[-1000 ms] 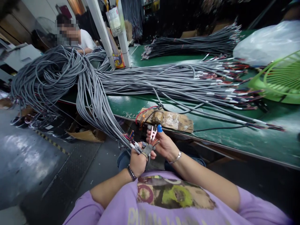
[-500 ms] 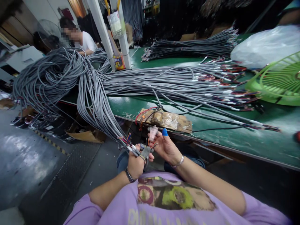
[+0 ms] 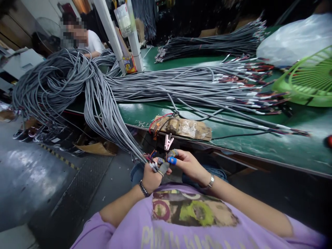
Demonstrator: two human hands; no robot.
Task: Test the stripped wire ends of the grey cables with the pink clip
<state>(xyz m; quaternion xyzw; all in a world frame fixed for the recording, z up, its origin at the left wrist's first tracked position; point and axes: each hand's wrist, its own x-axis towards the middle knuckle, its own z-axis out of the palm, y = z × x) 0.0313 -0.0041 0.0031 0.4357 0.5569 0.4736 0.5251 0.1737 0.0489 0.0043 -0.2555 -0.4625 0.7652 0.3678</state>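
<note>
My left hand (image 3: 152,176) is closed around the stripped ends of a bundle of grey cables (image 3: 110,121), its thumb in a grey finger cover. Coloured wire ends (image 3: 151,155) stick out by its fingers. My right hand (image 3: 190,166) touches the left fingertips, with thumb and forefinger pinched on a thin wire, mostly hidden by the fingers. Blue tape wraps its thumb and a greyish cover its forefinger. Just above the fingertips, a pink clothespin (image 3: 168,142) stands at the table edge, in front of the wooden board (image 3: 190,128); a thin wire runs beneath it.
Grey cables (image 3: 160,86) lie across the green table (image 3: 306,152), coiled at the left end. Behind are a dark cable bundle (image 3: 207,45), a plastic bag (image 3: 293,43) and a green fan (image 3: 311,81). A person (image 3: 92,43) sits beyond the white post (image 3: 110,34).
My right hand has let go of the pink clothespin and come down to pinch at the wire by my left fingertips. My left hand still grips the cables.
</note>
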